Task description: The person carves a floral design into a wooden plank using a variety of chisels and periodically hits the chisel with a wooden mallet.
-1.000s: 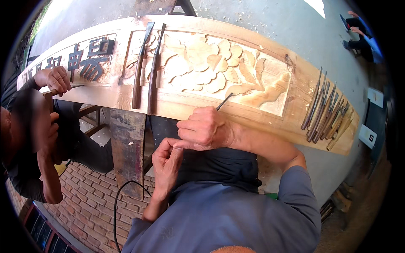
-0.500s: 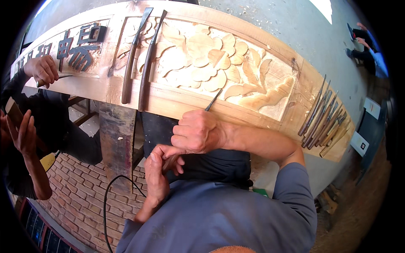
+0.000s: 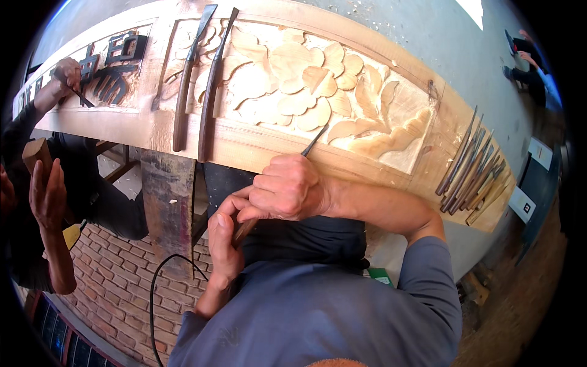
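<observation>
A slim carving chisel (image 3: 315, 140) slants up from my hands, its dark blade reaching the lower edge of a carved wooden panel (image 3: 263, 142). My right hand (image 3: 286, 188) is closed in a fist around it, knuckles up, just off the panel's near side. Lower and to the left, my left hand (image 3: 227, 240) grips the brown handle end, its fingers meeting the right hand. The blade tip lies beside the carved petals (image 3: 313, 116), near a leaf at the relief's border. Most of the handle is hidden under my right fist.
Two long chisels (image 3: 210, 104) lie across the panel, left of the flowers. At its right end lies a row of several carving tools (image 3: 471, 174). On the left, a co-worker's hand (image 3: 67, 73) holds a chisel at dark raised characters; the other holds a wooden block (image 3: 38, 153).
My chisel tip has shifted slightly right and up, both hands staying on the tool. The co-worker's chisel hand has moved up over the characters, and their wooden block has moved right.
</observation>
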Tool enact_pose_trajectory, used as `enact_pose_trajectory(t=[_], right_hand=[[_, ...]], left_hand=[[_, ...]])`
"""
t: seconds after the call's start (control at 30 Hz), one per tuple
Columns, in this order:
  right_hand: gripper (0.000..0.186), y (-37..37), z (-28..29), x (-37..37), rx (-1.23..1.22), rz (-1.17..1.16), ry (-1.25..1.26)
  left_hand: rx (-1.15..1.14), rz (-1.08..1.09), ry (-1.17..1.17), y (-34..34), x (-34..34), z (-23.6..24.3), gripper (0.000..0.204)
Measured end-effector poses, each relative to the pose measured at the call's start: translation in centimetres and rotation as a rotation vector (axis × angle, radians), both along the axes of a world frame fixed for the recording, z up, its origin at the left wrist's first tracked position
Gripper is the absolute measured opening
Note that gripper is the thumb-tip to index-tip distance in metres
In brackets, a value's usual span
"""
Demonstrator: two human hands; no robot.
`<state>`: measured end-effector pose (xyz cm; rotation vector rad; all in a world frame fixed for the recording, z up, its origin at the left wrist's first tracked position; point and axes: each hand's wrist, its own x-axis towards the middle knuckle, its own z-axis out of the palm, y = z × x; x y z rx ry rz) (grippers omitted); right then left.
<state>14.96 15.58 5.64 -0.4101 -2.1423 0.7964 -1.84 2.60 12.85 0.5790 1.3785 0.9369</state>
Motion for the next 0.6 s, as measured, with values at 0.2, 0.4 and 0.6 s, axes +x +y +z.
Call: enact_pose_trajectory(t=[0.2, 0.4, 0.6], right_hand=[[0.036, -0.1, -0.1, -0.2, 0.001, -0.018, -0.042], [0.036, 0.3, -0.2, -0.2, 0.006, 0.003, -0.045], [0.034, -0.1, -0.4, -0.3, 0.031, 0.019, -0.028]], left_hand=[[0.075, -0.038, 0.055, 0.3, -0.4, -0.9, 0.066], [0.095, -0.008, 0.018, 0.5, -0.2, -1.5, 0.052], [0.096, 0.011, -0.051, 0.0, 0.4, -1.2, 0.05]])
